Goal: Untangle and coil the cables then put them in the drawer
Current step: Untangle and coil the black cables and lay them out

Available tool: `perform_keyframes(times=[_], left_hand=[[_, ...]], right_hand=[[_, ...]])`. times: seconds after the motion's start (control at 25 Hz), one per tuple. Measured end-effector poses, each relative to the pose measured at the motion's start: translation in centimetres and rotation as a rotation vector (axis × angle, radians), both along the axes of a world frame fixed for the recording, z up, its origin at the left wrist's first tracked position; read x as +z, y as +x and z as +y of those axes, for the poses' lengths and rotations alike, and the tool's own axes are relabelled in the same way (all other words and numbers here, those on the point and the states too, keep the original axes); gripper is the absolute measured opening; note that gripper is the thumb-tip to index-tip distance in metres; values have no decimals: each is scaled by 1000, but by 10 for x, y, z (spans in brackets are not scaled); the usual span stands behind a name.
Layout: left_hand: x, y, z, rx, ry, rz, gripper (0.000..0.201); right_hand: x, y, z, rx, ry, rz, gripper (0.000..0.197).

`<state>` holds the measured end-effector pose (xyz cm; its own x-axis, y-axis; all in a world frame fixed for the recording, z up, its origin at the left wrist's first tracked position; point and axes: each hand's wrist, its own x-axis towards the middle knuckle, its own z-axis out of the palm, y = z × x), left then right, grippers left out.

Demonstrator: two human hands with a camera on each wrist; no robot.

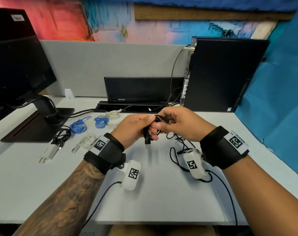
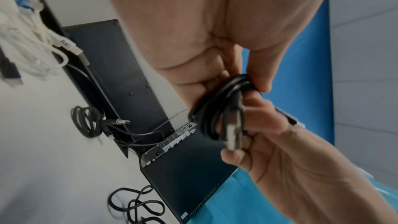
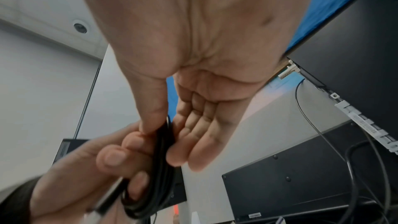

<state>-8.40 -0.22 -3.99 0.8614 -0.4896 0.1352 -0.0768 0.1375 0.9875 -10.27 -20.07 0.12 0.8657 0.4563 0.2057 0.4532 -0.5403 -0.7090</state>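
From my head, I held the black cable [image 1: 149,132] up over the counter [image 1: 161,193] so its loops would not slip apart. My left hand [image 1: 133,129] curled round the bundle, and my right hand [image 1: 178,123] pinched the top of it to wind it. Its plug [image 1: 147,145] hung down. The blue cables [image 1: 78,126] and the white cable [image 1: 87,141] lay near, already coiled. I saw no drawer.

From my left wrist, my fingers [image 2: 258,81] squeezed the loops [image 2: 217,113] tight.

From my right wrist, my thumb [image 3: 154,108] pressed the cable [image 3: 159,168] against my fingers [image 3: 193,142].
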Motion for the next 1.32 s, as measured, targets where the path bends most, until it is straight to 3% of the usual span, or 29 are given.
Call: perform_keyframes(times=[0.24, 0.36, 0.48, 0.56, 0.64, 0.72, 0.88, 1.04, 1.32], left_hand=[[-14, 9, -5, 160, -71, -40, 27], [-18, 18, -8, 287, 100, -189, 16], [-16, 31, -13, 402, 290, -355, 6], [-18, 44, -16, 391, 358, -413, 7], [-23, 57, -14, 333, 354, -359, 7], [-31, 65, -13, 268, 324, -241, 7], [-36, 67, -11, 237, 231, -73, 9], [-37, 73, -6, 172, -142, 122, 11], [-49, 73, -6, 125, -89, 158, 10]], right_hand=[[-14, 3, 9, -80, 23, -53, 13], [-26, 6, 12, -136, 88, -42, 13], [-24, 16, 8, -201, 237, 101, 34], [-19, 27, 6, -204, 225, 119, 25], [-17, 44, 4, -202, 71, 13, 14], [-17, 63, 2, -252, -73, -153, 16], [-23, 87, -1, -351, -4, -317, 17], [-55, 97, 8, -253, -60, -110, 18], [-73, 83, 7, -291, 484, 255, 10]])
